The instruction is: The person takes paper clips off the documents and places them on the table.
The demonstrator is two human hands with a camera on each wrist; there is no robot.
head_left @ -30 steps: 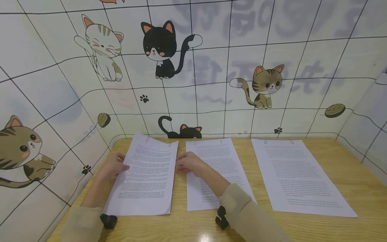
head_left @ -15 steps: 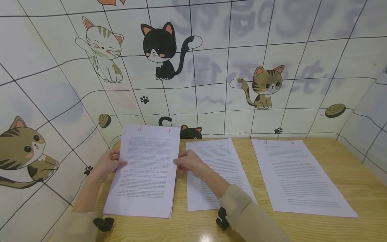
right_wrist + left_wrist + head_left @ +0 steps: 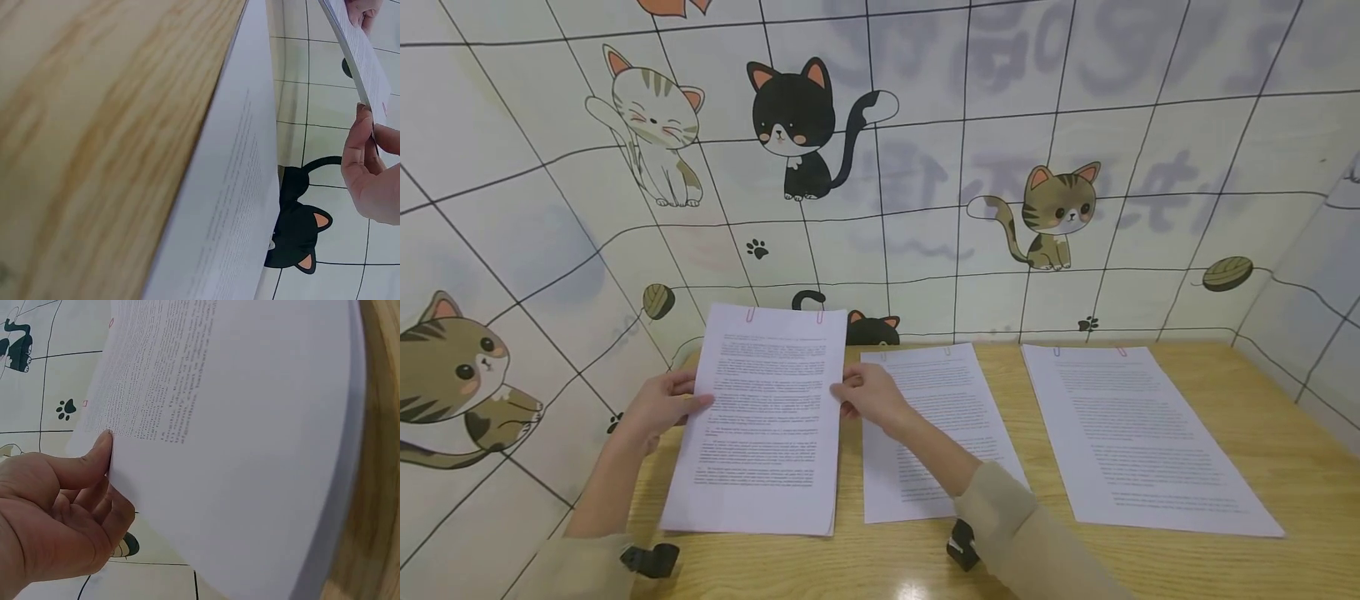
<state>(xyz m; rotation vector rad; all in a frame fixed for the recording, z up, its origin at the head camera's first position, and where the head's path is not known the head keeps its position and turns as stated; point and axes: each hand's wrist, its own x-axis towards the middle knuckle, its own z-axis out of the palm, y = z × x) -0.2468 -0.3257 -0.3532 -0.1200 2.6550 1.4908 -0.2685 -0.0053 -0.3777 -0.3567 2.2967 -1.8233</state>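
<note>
A stack of printed paper (image 3: 763, 400) stands tilted up on its lower edge at the left of the table, its top end raised before the wall. Two reddish paper clips (image 3: 749, 314) sit along its top edge. My left hand (image 3: 655, 410) pinches the stack's left edge, thumb on the printed face, as the left wrist view also shows. On the opposite edge my right hand (image 3: 874, 396) grips the sheets between thumb and fingers. Behind the right forearm lies a second printed stack (image 3: 947, 417), flat on the table, with pale clips at its top.
A third printed stack (image 3: 1150, 442) lies flat on the right of the wooden table (image 3: 1240, 400), with a blue and a pink clip at its top. Close behind the table rises a wall (image 3: 925, 242) printed with cartoon cats; another wall stands at the left.
The left stack's top has been lifted and straightened, its bent left corner now flat. Both hands have stayed at its side edges, and the left forearm has shifted a little left.
</note>
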